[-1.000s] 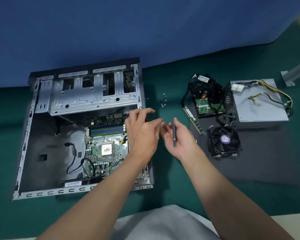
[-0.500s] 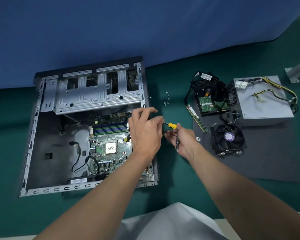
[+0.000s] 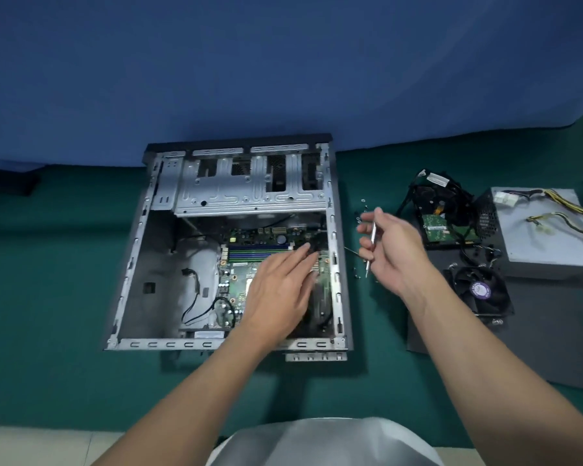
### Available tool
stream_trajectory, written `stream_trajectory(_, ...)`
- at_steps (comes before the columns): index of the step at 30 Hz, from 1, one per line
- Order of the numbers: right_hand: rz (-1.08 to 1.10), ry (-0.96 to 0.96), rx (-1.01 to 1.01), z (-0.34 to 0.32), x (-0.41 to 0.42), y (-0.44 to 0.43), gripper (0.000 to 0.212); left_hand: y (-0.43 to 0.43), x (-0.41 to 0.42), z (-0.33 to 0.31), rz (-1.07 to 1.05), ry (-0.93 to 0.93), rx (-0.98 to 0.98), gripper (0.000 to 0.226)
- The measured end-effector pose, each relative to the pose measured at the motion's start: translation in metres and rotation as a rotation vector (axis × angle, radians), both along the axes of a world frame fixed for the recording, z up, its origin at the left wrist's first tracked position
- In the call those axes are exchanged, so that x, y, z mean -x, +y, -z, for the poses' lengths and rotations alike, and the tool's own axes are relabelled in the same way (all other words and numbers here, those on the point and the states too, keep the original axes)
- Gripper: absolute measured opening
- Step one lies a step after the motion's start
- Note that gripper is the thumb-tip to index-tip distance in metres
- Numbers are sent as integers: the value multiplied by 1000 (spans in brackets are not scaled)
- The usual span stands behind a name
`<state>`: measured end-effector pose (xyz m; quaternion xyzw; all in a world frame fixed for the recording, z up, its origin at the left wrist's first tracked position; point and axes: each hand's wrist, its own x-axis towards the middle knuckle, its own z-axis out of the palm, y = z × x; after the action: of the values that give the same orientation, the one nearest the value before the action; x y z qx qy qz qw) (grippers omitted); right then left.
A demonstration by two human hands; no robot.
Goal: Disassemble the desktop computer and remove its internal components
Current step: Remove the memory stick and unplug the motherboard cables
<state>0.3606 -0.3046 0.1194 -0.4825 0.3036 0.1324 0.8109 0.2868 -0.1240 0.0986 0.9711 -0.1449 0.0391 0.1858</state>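
The open computer case (image 3: 132, 260) lies flat on the green table, its motherboard (image 3: 238, 275) still inside at the right half. My left hand (image 3: 280, 290) reaches into the case over the motherboard, fingers stretched out, fingertips near the board's upper right corner; it is blurred and what it touches is hidden. My right hand (image 3: 392, 250) hovers just right of the case and grips a slim silver screwdriver (image 3: 371, 240), tip pointing down.
Several loose screws (image 3: 362, 210) lie right of the case. A hard drive with cables (image 3: 438, 227), a cooling fan (image 3: 478, 290) and a power supply (image 3: 546, 230) sit at the right, on and around a dark mat (image 3: 535, 338). A blue backdrop stands behind.
My left hand left the right hand and went down into the case over the motherboard. My right hand rose with the screwdriver and shifted right, toward the loose screws.
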Motion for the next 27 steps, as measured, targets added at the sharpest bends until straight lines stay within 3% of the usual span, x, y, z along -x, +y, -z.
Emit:
stream_trajectory(7, -381, -204, 51, -37, 6, 82, 13, 117, 36, 2, -331, 54, -238, 33)
stream_trajectory(9, -497, -243, 162, -35, 13, 105, 9, 142, 44, 3, -459, 64, -259, 36)
stream_trajectory(12, -697, -350, 523, -28, 23, 133, 9, 169, 46, 4, -597, 117, -273, 54)
stream_trajectory(14, -773, -410, 679, -21, 27, 145, 11, 181, 39, 3, -614, 197, -285, 64)
stream_trajectory(18, -909, -448, 795, -9, 31, 161, 9, 193, 24, 5, -539, 256, -315, 82)
stream_trajectory(27, -971, -411, 792, 18, 24, 183, 5, 193, 21, 6, -556, 227, -279, 78)
